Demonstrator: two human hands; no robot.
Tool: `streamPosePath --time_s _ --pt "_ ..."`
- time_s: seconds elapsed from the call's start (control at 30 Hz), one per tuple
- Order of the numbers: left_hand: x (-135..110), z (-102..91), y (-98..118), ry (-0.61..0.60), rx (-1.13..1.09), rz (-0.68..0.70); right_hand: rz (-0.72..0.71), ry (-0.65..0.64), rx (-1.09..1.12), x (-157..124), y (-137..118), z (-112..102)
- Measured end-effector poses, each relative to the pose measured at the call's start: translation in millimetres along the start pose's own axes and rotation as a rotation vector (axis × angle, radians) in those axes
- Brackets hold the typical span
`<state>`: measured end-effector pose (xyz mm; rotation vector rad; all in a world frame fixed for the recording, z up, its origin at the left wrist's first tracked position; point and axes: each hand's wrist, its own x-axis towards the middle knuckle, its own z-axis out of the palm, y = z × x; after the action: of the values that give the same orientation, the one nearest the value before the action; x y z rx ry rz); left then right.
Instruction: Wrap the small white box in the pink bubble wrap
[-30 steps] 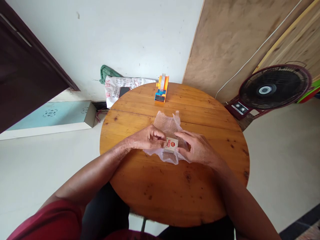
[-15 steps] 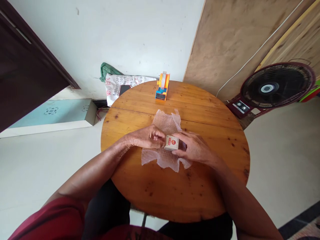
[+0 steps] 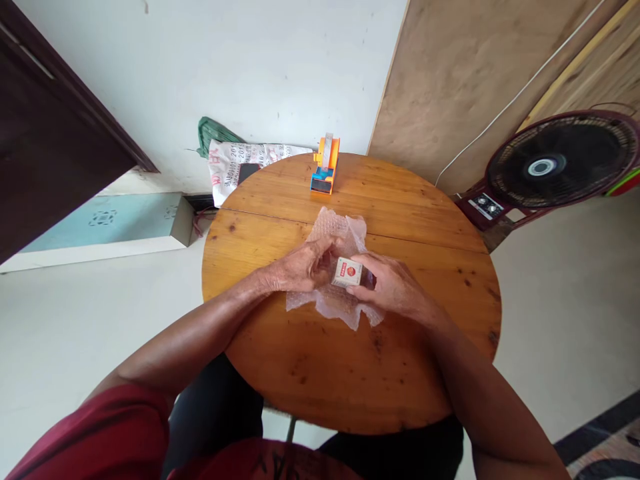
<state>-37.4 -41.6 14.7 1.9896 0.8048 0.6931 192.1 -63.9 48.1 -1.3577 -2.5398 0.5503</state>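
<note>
A small pale carton (image 3: 347,272) with a red round mark and red lettering sits tilted over a sheet of bubble wrap (image 3: 340,313), near the middle of the round table. My right hand (image 3: 395,283) grips the carton's right side, thumb at the near edge and fingers at the far edge. On the carton's left, my left hand (image 3: 305,263) has its fingers curled in over the bubble wrap and appears to pinch its left part. Those fingertips are partly hidden. Ragged edges of the wrap spread out beyond and in front of the hands.
An orange and blue tape dispenser (image 3: 326,165) stands at the far edge of the wooden table (image 3: 310,373). Behind it on the left lie a printed white sack (image 3: 225,163) and a green bag (image 3: 215,135). A dark fan (image 3: 545,167) stands right of the table.
The carton has turned slightly in my right hand. My left fingers have moved a little away from the carton's side and curled up over the wrap. The view has shifted slightly.
</note>
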Motion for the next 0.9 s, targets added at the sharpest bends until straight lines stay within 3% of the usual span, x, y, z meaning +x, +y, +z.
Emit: streamPosePath --time_s 0.17,0.37,0.53,0.63,0.73,0.8,0.9 --pt "1 3.6 -9 0.038 0.148 0.073 0.021 0.019 0.034 0 2 -2" --pt "2 1.9 -11 -0.040 0.357 0.149 0.054 0.056 0.037 0 3 -6" --pt "4 3.5 -10 -0.063 0.502 0.164 0.119 0.186 0.220 -4 15 -20" --pt "4 4.5 -9 -0.078 0.550 0.199 0.252 0.348 0.245 -7 26 -32" --pt "3 5.3 -10 -0.070 0.580 0.203 0.472 0.470 0.045 -9 44 -44" --pt "3 5.9 -11 -0.068 0.598 0.203 0.628 0.483 -0.158 -12 58 -51" --pt "3 6.6 -12 -0.063 0.615 0.210 0.824 0.369 -0.314 -17 79 -58"
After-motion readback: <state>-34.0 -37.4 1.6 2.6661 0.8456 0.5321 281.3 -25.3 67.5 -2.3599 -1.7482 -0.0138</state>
